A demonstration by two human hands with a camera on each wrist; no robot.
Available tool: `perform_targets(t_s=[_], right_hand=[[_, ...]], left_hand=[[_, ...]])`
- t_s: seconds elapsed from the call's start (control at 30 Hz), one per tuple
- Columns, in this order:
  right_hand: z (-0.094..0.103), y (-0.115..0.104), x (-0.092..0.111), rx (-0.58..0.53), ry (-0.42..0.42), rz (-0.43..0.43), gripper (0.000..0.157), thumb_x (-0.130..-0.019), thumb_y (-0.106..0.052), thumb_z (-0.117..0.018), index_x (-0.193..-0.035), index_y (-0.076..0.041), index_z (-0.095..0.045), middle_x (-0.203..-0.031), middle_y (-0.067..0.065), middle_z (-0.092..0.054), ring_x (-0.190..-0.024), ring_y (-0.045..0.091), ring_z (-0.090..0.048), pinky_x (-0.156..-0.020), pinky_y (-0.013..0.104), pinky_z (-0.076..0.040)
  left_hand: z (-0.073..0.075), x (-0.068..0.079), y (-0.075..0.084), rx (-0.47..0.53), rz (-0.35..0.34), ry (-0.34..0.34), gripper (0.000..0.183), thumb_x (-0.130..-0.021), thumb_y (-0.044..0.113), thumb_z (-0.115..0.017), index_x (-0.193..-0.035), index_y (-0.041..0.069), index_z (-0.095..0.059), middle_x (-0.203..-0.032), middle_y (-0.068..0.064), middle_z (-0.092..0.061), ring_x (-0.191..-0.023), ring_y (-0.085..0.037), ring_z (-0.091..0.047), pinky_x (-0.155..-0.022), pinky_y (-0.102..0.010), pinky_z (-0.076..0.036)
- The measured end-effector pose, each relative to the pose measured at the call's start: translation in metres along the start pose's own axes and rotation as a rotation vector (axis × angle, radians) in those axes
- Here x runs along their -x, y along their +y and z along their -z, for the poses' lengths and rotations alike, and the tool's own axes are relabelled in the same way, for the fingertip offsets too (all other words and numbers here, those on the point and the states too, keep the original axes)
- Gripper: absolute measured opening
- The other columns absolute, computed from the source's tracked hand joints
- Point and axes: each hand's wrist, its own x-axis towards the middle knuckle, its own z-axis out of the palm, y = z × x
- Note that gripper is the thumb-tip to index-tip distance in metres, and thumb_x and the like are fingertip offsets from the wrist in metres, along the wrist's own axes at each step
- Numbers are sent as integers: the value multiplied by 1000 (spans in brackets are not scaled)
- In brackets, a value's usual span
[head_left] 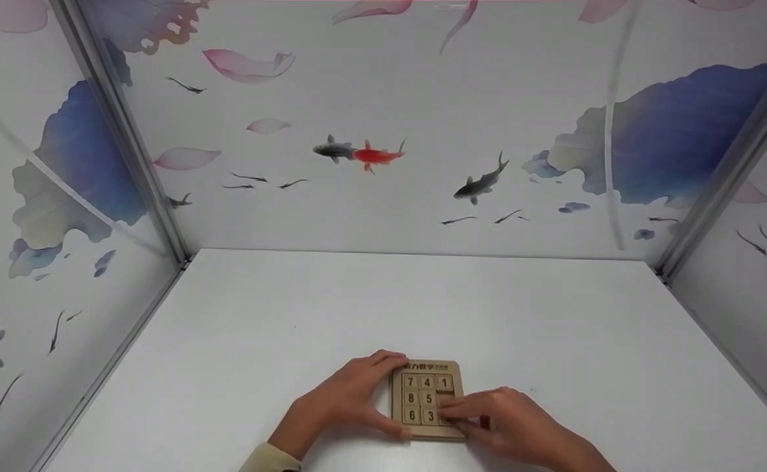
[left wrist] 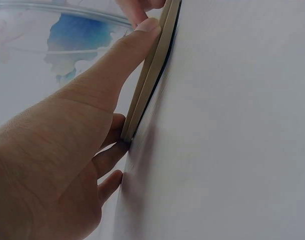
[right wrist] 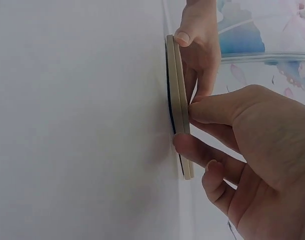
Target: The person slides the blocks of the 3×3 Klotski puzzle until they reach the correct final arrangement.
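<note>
A wooden number puzzle board lies flat on the white table, with several square numbered tiles in its frame. The 7, 4 and 1 are in the far row, 8 and 5 in the middle, 6 and 3 in the near row. My left hand grips the board's left side, its thumb at the near left corner and a fingertip at the far one. My right hand is at the right side. Its fingertips are on the right column, hiding the lower tiles there, while another digit touches the near edge.
The white table stretches out beyond both hands. White panels printed with fish, petals and blue leaves stand behind it and at both sides. Metal posts mark the corners.
</note>
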Motion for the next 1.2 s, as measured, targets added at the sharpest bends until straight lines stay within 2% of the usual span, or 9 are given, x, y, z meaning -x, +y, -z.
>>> perform_targets(t_s=[0.1, 0.17, 0.27, 0.4, 0.6, 0.77, 1.07, 1.13, 1.2], right_hand=[[-1, -1, 5, 3, 15, 53, 30, -103, -20, -77, -131, -30, -80, -134, -10, -75, -116, 6, -75, -80, 22, -64], [0, -1, 8, -14, -6, 56, 29, -105, -24, -74, -133, -30, -78, -133, -11, -75, -118, 5, -73, -80, 21, -63], [4, -1, 13, -73, -78, 13, 31, -108, -37, -69, -138, -32, -75, -137, -11, -73, -103, -3, -74, -73, 18, -60], [9, -3, 16, -105, -146, -53, 42, -108, -52, -63, -145, -33, -70, -145, -8, -70, -75, -6, -63, -63, 17, -54], [10, -7, 15, -101, -161, -102, 45, -106, -57, -63, -145, -35, -69, -147, -8, -68, -66, -5, -56, -59, 18, -51], [8, -4, 13, -108, -155, -102, 46, -106, -57, -64, -145, -34, -70, -147, -10, -69, -68, -4, -57, -60, 19, -51], [6, -3, 8, -26, -130, -124, 51, -104, -61, -65, -148, -36, -67, -151, -15, -65, -69, -2, -51, -60, 19, -46], [5, -3, 8, -6, -125, -121, 53, -104, -62, -64, -150, -36, -65, -153, -14, -64, -72, -1, -51, -63, 19, -46], [5, -3, 9, 21, -120, -110, 55, -105, -63, -63, -152, -35, -63, -155, -13, -61, -83, -3, -57, -70, 21, -48]], left_hand=[[0, 0, 0, -2, -1, -1, 115, -74, 83, -82, -165, 26, -44, -164, 14, -47, -151, -18, -50, -129, -47, -42], [0, 0, 0, -3, -3, -2, 115, -74, 83, -82, -165, 26, -43, -165, 14, -47, -151, -18, -50, -129, -47, -42], [-1, 0, 0, 0, -6, -4, 114, -74, 83, -83, -165, 26, -43, -165, 14, -47, -151, -17, -50, -130, -47, -42], [-1, 0, 0, 9, -1, -3, 115, -73, 83, -83, -166, 27, -43, -165, 15, -46, -152, -17, -49, -130, -48, -41], [0, 1, -1, 6, -8, 4, 115, -74, 82, -83, -165, 25, -44, -165, 14, -47, -150, -17, -50, -129, -47, -42], [-1, 1, -2, 2, -20, 7, 114, -74, 83, -82, -165, 24, -45, -163, 13, -49, -148, -16, -52, -128, -46, -44], [-1, 0, -1, -2, -10, 2, 114, -75, 84, -81, -165, 25, -44, -163, 14, -48, -149, -17, -51, -128, -47, -44], [-1, 0, -1, -9, -11, 0, 114, -75, 84, -81, -165, 25, -44, -164, 14, -48, -149, -17, -51, -127, -47, -44], [-1, 0, -1, -19, -16, 1, 114, -76, 83, -81, -166, 24, -43, -164, 13, -48, -150, -17, -51, -127, -48, -44]])
